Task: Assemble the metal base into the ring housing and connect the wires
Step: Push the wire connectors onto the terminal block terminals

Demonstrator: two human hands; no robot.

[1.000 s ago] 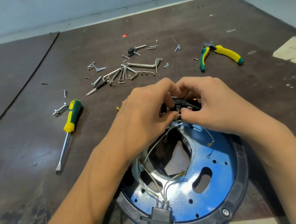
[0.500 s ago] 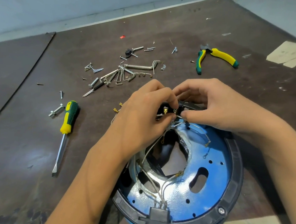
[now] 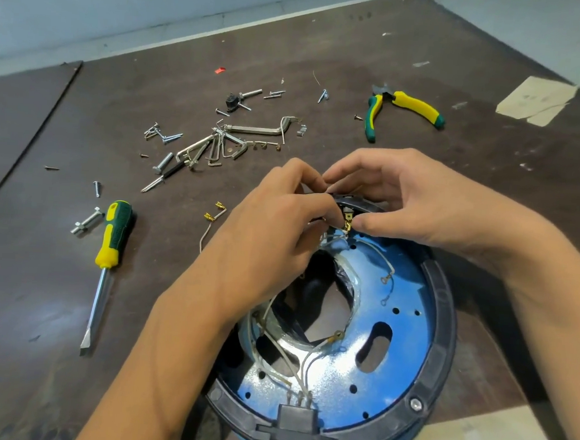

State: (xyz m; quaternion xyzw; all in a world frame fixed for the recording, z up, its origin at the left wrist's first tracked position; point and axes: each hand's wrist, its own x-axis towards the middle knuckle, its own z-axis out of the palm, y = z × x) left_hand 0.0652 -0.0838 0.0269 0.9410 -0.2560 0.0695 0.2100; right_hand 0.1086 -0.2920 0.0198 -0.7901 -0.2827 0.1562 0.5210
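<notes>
Hands have barely budged, both still huddled at the far rim of the black ring housing (image 3: 440, 333), left hand (image 3: 267, 232) pinching a white wire (image 3: 332, 239), right hand (image 3: 410, 200) pinching the brass terminal (image 3: 348, 220), blue metal base (image 3: 406, 348) sitting inside the ring.

The round blue metal base (image 3: 410, 348) shows glossy paint inside a matt black plastic ring housing (image 3: 443, 316). Beyond the base lie shiny steel hex keys (image 3: 214, 147) on a scuffed, matt brown tabletop (image 3: 69, 307).
</notes>
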